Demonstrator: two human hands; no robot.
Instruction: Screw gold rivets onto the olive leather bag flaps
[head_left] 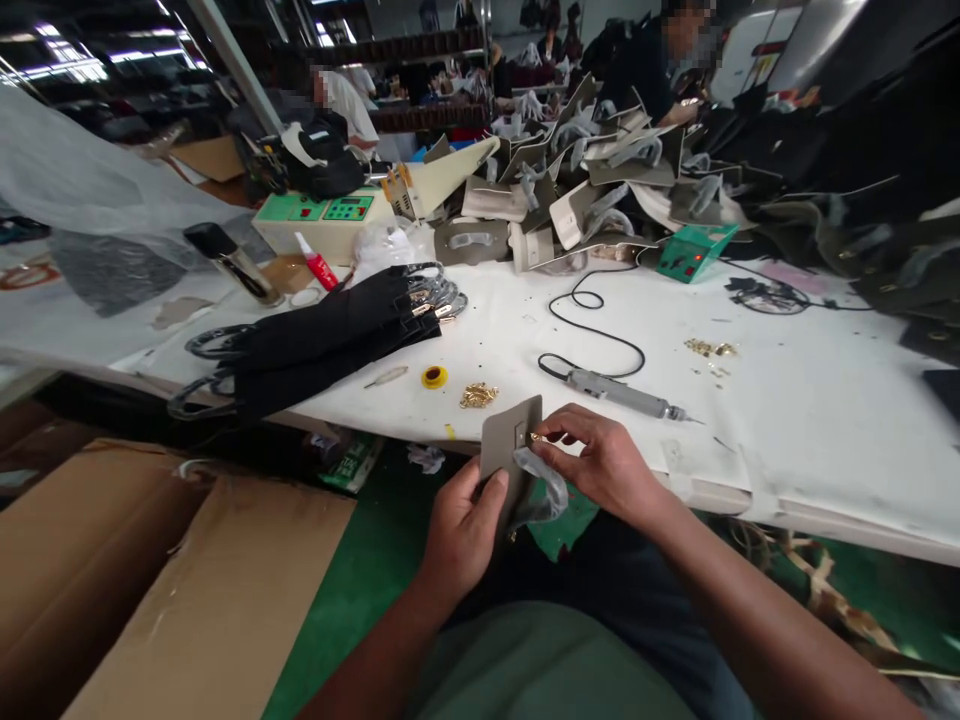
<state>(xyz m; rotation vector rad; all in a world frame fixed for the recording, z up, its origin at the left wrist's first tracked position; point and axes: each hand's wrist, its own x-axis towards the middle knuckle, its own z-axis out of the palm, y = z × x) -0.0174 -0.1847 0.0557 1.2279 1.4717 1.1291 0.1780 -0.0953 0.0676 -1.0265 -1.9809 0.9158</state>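
Observation:
Just off the table's front edge, my left hand (463, 525) grips a grey-brown panel (500, 440) between thumb and fingers. A handle wrapped in clear plastic (551, 485) hangs from the panel's right side. My right hand (600, 460) pinches a small gold piece (535, 437) against the panel, beside a small tab. Beyond the panel lies a pile of gold pieces (478, 395), with a yellow ring-shaped spool (433, 377) to its left. A grey electric screwdriver (626, 393) with a black cable rests on the table behind my right hand.
Black straps (337, 335) lie on the table (810, 420) at left, near a spray can (232, 262). Similar panels (600, 190) are heaped behind, beside a green control box (696, 252). More gold pieces (712, 350) lie right. A cardboard box (202, 590) stands lower left. People work beyond.

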